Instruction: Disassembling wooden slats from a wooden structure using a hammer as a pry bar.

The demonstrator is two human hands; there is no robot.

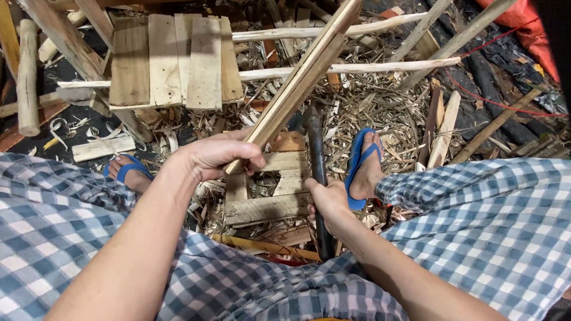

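My left hand (217,156) grips the lower end of a long pale wooden stick (303,77) that slants up and to the right, out of the top of the view. My right hand (327,202) is closed around the dark handle of a chopping tool (314,148), whose head points away from me, just right of the stick. Below both hands lies a small block of nailed planks (267,202) on the ground between my knees. My feet wear blue sandals (360,160).
A pallet-like panel of pale planks (172,59) lies at the upper left. Thin poles (351,67) cross the top of the view. Wood shavings and offcuts (380,110) cover the ground. A red cord (493,104) and an orange bag (523,24) are at the upper right.
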